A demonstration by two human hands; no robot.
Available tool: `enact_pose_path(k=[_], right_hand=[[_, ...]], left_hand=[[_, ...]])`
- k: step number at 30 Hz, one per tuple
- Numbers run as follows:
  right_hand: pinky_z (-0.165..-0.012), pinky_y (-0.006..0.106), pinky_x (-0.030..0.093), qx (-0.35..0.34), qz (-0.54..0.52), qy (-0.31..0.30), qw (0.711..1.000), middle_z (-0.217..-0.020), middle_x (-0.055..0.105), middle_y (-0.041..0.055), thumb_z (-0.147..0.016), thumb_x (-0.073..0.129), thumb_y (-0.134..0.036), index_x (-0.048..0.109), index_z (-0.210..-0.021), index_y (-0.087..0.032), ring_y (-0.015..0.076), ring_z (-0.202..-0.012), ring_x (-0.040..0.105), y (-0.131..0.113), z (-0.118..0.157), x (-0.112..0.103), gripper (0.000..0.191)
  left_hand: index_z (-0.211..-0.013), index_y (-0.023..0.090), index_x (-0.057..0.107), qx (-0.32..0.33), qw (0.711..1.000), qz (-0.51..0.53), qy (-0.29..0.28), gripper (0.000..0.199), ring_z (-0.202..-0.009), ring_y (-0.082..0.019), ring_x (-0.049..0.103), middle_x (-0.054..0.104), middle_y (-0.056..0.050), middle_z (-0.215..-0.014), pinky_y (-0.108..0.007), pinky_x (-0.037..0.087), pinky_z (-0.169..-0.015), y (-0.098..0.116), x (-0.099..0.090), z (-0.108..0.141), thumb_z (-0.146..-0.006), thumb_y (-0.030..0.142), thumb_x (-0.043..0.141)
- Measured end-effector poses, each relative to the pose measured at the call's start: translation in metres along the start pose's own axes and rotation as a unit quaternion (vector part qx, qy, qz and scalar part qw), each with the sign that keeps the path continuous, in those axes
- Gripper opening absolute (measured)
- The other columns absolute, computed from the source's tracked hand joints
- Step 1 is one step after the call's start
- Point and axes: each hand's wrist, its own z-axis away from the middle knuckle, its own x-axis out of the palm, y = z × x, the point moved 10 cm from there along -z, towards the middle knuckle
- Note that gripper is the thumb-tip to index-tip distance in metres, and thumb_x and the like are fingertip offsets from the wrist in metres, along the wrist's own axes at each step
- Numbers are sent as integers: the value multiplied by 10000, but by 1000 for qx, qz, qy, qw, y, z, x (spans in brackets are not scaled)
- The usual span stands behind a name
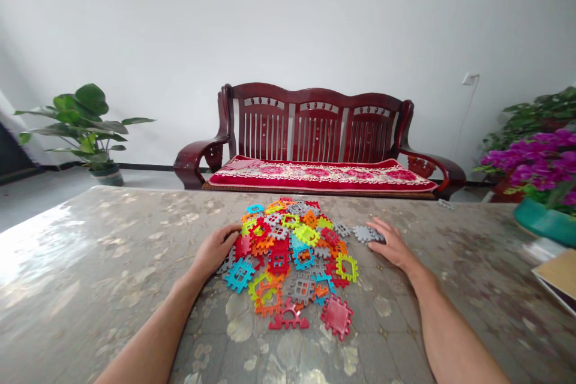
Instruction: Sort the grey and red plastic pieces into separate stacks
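A heap of flat plastic pieces with toothed edges, in red, orange, blue, lime and grey, lies on the patterned table (148, 252). My left hand (219, 247) rests at the heap's left edge, its fingers partly hidden, close to a red piece (243, 246) and a grey piece (227, 260). To the right of the heap, my right hand (390, 244) has its thumb and fingers apart around the end of a grey piece (365, 233) lying on the table. Nearest to me are a dark red square (337, 316) and a red arched piece (288, 317).
Beyond the table stands a dark wooden bench (317, 126) with a red patterned cushion. A teal pot (542, 220) of purple flowers and a brown box-like object (560, 273) are at the right. A small grey piece (446, 204) lies near the far edge.
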Motion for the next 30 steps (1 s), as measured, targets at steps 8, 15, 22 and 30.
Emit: enact_pose_path(k=[8,15,22,30], right_hand=[[-1041,482,375,-69,-26,177,981,-1263,626,119,-759,605,-357,675,-1134,-210,295,-1178,542,-42,9,-35,409],[-886,397,442,-180,-73,108,975,-908,700,31,-798,629,-242,704,-816,-256,224,-931,602,-155,19,-26,79],[-838,368,422,-211,-14,48,976,-965,668,24,-711,755,-246,685,-804,-262,221,-940,561,-205,32,-11,118],[-851,366,426,-171,46,40,983,-1036,641,40,-714,736,-236,620,-897,-242,237,-987,552,-209,32,1,218]], left_hand=[[-1136,240,689,1,1000,4,-9,427,-1106,-231,639,714,-22,-1179,-338,445,-1009,2,2,-1,-871,404,397],[-1119,247,698,1,1000,7,-5,422,-1100,-234,643,719,-16,-1170,-334,453,-998,5,0,0,-857,399,404],[-1138,232,690,5,1000,7,-9,437,-1104,-239,637,713,-37,-1174,-358,441,-1012,2,3,-1,-862,391,390],[-1125,245,696,6,1000,18,-4,419,-1093,-237,641,720,-24,-1160,-349,443,-1012,0,3,-1,-860,396,410]])
